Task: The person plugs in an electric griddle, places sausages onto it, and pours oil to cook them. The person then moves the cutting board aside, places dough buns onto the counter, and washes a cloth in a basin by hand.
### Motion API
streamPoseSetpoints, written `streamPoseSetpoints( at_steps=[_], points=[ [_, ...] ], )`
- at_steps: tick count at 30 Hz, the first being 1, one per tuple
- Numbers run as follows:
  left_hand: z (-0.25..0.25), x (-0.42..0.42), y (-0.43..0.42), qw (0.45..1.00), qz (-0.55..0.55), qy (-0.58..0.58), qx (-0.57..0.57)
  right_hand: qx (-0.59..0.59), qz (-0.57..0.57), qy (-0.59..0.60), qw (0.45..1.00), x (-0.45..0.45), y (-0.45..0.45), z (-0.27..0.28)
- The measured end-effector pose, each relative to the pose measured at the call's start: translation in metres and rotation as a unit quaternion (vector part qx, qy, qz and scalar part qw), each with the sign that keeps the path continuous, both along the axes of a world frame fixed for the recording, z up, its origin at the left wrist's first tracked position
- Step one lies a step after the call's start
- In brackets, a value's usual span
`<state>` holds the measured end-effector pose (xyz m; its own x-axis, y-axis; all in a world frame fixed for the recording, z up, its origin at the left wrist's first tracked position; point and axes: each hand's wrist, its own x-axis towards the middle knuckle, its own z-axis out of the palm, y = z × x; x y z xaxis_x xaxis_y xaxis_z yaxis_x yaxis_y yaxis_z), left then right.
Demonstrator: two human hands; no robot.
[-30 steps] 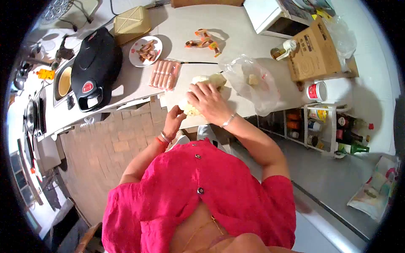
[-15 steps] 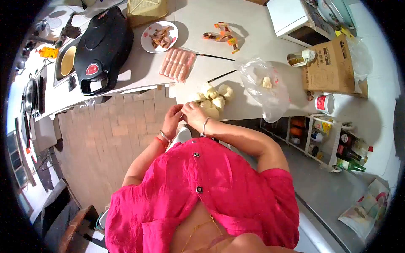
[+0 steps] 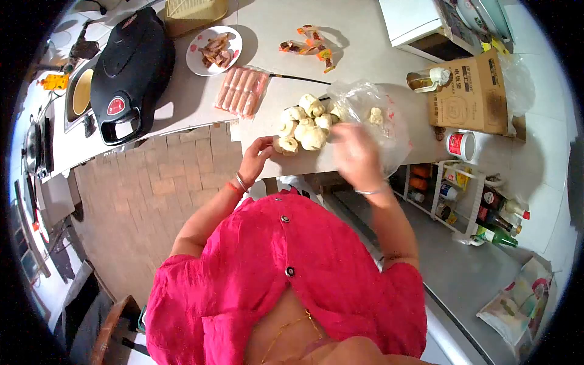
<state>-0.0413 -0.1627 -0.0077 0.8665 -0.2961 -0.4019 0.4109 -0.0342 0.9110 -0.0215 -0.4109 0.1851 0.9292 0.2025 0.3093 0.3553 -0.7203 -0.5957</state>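
Several pale rolled dough pieces [image 3: 312, 137] lie heaped at the counter's front edge. My left hand [image 3: 257, 156] is beside the heap's left end, fingertips near the lowest piece, fingers slightly apart; whether it grips anything is not visible. To the right of the heap my right hand [image 3: 356, 155] is smeared by motion, over the near left edge of a clear plastic bag [image 3: 395, 131]. One small dough lump [image 3: 376, 115] shows at the bag. Behind the heap are a pack of sausages [image 3: 242, 91] and a thin dark stick [image 3: 301, 78].
A black electric griddle [image 3: 131, 73] stands at the left. Farther back are a plate of chopped meat [image 3: 214, 50] and orange-wrapped packets [image 3: 310, 45]. A glass jar [image 3: 420, 81], a cardboard box [image 3: 468, 94] and a white tub [image 3: 461, 146] stand at the right, above a bottle rack [image 3: 456, 198].
My right hand has moved away from my left hand, rightward to the bag. The dough heap is now uncovered. The head view has shifted slightly.
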Motion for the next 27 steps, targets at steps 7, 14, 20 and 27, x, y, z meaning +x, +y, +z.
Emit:
streamPoseSetpoints(
  at_steps=[7,14,20,27],
  points=[
    [-0.015,-0.004,0.001,0.998,0.009,-0.018,0.061,-0.311,-0.138,0.325,0.883,0.038,-0.1,-0.079],
    [0.002,-0.002,0.006,0.998,0.056,0.011,0.021,-0.303,-0.2,0.433,0.825,0.072,-0.132,-0.152],
    [0.003,-0.012,0.022,0.995,0.09,0.042,0.008,-0.238,-0.357,0.041,0.902,0.059,-0.188,-0.251],
    [0.026,-0.011,0.018,0.995,0.088,0.04,0.032,-0.408,-0.294,0.301,0.81,0.059,-0.178,-0.191]
  ],
)
